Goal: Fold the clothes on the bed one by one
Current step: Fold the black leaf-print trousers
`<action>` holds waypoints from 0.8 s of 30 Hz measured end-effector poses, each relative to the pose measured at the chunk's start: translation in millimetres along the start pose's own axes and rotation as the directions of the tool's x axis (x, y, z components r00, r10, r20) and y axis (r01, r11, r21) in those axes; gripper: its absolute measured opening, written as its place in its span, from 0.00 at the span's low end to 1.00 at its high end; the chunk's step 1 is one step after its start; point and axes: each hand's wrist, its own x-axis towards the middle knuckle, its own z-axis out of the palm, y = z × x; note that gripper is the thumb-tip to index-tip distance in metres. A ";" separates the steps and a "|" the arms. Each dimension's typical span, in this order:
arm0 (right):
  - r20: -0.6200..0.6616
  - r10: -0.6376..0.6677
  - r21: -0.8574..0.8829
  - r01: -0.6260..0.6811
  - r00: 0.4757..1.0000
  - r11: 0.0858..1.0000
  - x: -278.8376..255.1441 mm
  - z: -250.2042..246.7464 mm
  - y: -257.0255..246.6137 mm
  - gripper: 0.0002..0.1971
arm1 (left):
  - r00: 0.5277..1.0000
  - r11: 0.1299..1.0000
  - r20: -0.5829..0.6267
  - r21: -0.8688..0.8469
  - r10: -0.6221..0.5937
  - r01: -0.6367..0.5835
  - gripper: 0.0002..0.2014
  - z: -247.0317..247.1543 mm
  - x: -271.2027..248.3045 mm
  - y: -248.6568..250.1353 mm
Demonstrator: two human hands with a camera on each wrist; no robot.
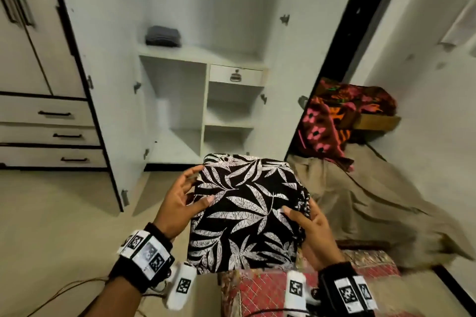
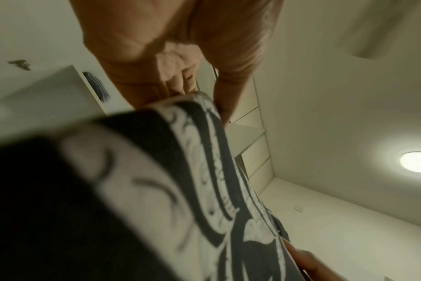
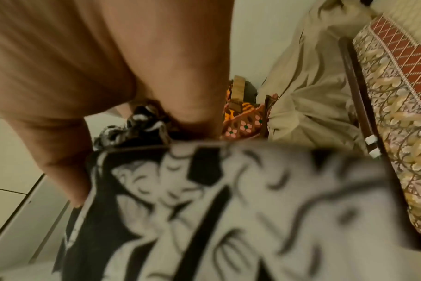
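Observation:
A folded black garment with a white leaf print (image 1: 244, 208) is held up in the air in front of an open white wardrobe (image 1: 180, 100). My left hand (image 1: 190, 193) grips its left edge, thumb on top and fingers spread along the upper corner. On the opposite edge my right hand (image 1: 304, 216) grips it, thumb on top and fingers wrapped under. In the left wrist view the garment (image 2: 156, 190) fills the lower left, below the palm. The right wrist view shows its print (image 3: 228, 209) blurred and close, with bunched cloth under the fingers.
A folded grey garment (image 1: 163, 36) lies on the wardrobe's upper shelf, above a small drawer (image 1: 235, 75) and bare shelves. Both doors stand open. A red patterned bed (image 1: 270, 291) is below my hands, a beige sheet (image 1: 360, 201) and colourful clothes (image 1: 342, 116) to the right.

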 end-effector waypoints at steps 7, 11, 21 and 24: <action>0.048 0.088 0.010 -0.089 0.995 0.996 182.9 90.1 41.4 0.34 | 0.998 0.994 -0.059 0.098 -0.039 0.044 0.36 -93.9 137.4 -19.7; 0.086 0.109 0.066 -0.115 0.990 0.991 268.7 140.8 36.7 0.27 | 0.992 0.987 -0.123 0.156 -0.002 0.021 0.39 -136.5 226.3 2.0; 0.136 0.072 0.064 -0.081 0.988 0.995 490.7 199.4 11.8 0.27 | 0.976 0.990 -0.196 0.117 0.096 -0.074 0.36 -182.5 434.6 -8.6; 0.141 0.115 0.048 -0.123 0.983 0.991 570.3 203.7 26.6 0.27 | 0.969 0.991 -0.238 0.128 0.070 -0.040 0.32 -193.3 506.5 -37.5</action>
